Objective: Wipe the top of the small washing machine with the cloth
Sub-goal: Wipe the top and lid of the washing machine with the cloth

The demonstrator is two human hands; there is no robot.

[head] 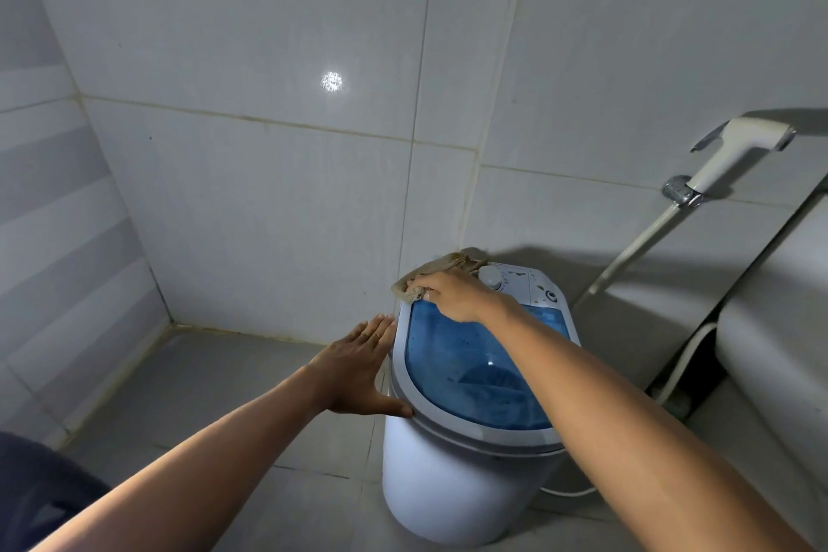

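Note:
A small white washing machine (452,480) stands on the floor with a clear blue lid (466,368) in a grey rim and a white control panel with a dial (492,277) at the back. My right hand (452,294) presses a tan cloth (437,270) onto the back left corner of the top. The cloth bunches under my fingers and spreads toward the dial. My left hand (358,368) lies flat against the machine's left rim, fingers together, holding nothing.
Grey tiled walls close in behind and to the left. A white bidet sprayer (735,152) hangs on the wall at right, its hose (636,249) running down. A white toilet tank (779,318) stands at the right edge. A white cable (569,492) runs behind the machine.

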